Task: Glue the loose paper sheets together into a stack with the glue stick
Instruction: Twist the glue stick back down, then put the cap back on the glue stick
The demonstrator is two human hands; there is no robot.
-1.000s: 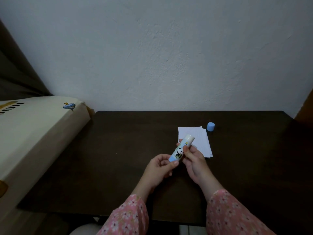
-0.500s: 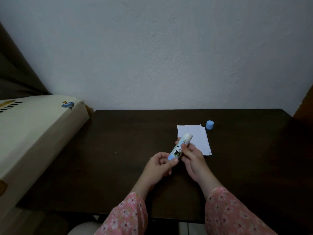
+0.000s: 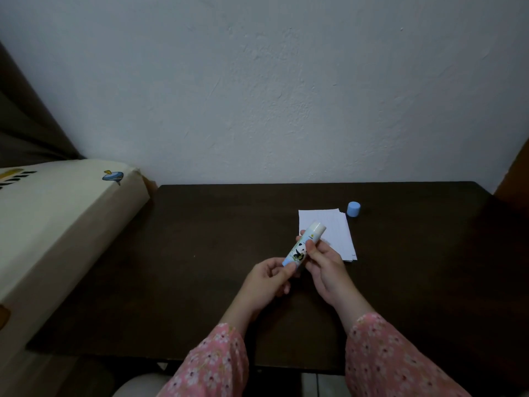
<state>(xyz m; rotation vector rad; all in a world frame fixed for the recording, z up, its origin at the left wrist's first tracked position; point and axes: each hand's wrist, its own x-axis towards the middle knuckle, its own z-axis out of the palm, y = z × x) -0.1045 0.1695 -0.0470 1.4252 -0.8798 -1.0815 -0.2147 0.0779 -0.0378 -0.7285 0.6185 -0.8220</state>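
Sleeves: pink floral fabric sleeves (image 3: 217,365) are covering both forearms at the near edge.
Left hand: the left hand (image 3: 267,283) is curling, with its fingertips (image 3: 289,270) pinching the light blue base of the glue stick.
Right hand: the right hand (image 3: 325,267) is wrapping thumb and fingers around the middle of the same tube.
Glue stick: the white cylindrical glue stick with a panda label (image 3: 304,244) is being held above the table, tilting up and away, its uncapped pale end pointing toward the paper.
Table: the dark brown wooden table (image 3: 200,253) is looking smooth and matte.
Paper: the small stack of white lined paper sheets (image 3: 336,230) is lying flat just beyond the right hand, edges slightly fanned at its right side.
Cap: the light blue round plastic cap (image 3: 353,209) is standing on the table just beside the stack's far right corner.
Box: a cream cardboard box with a small printed spinning-top picture (image 3: 65,213) is lying to the left, closed, so I cannot tell its contents.
Wall: a rough white plastered wall (image 3: 272,96) is rising behind the table.
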